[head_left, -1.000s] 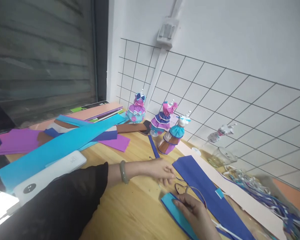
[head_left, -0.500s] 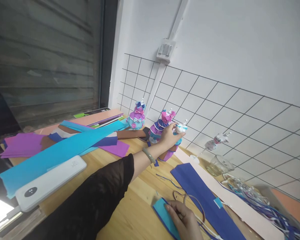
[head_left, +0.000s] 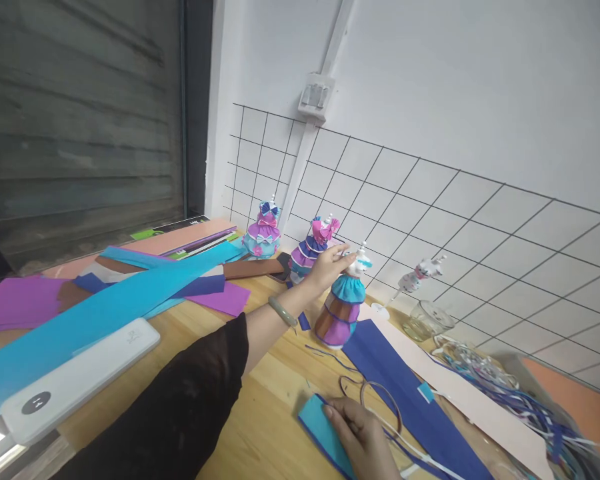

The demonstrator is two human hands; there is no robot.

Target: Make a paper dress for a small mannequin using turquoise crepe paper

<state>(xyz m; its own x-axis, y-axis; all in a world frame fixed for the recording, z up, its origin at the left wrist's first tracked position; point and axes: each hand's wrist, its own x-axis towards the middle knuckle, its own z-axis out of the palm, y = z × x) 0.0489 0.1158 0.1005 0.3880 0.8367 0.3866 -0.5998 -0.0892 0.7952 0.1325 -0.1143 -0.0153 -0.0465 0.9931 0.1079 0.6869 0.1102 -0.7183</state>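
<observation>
1. Turquoise strip (head_left: pixel 321 424) with a blue edge, pinched in the right hand (head_left: pixel 363 437) low over the wooden table (head_left: pixel 260 413). Thumb on top, remaining fingers partly hidden from me.
2. Left hand (head_left: pixel 327 270) stretched far forward, fingers partly extended at the upper part of a small dress form (head_left: pixel 344 307) in a tiered skirt. From my end I cannot tell whether they grip it or only touch.
3. That form stands slightly tilted in my view, its hem just beside the end of a dark blue strip (head_left: pixel 405 387). A pink-bowed form (head_left: pixel 307 253) is close behind the fingers. My judgement: a sideways nudge high up could topple the first form, or knock the second, since the push lands well above the base.
4. Brown cord loop (head_left: pixel 397 413) lies just beyond the right hand. I rate snagging likely if that hand lifts carelessly; a loose pinch could also let the strip crease or slip.
5. Farther out on the right: glass bowl (head_left: pixel 427 320), bare form (head_left: pixel 420 275) on a stand, tangled cords (head_left: pixel 510 393).
6. Out left: white device (head_left: pixel 95 373) beside a bright blue band (head_left: pixel 120 313). Black sleeve (head_left: pixel 180 407) hangs near the device; I suspect a wide sweep could drag it.
</observation>
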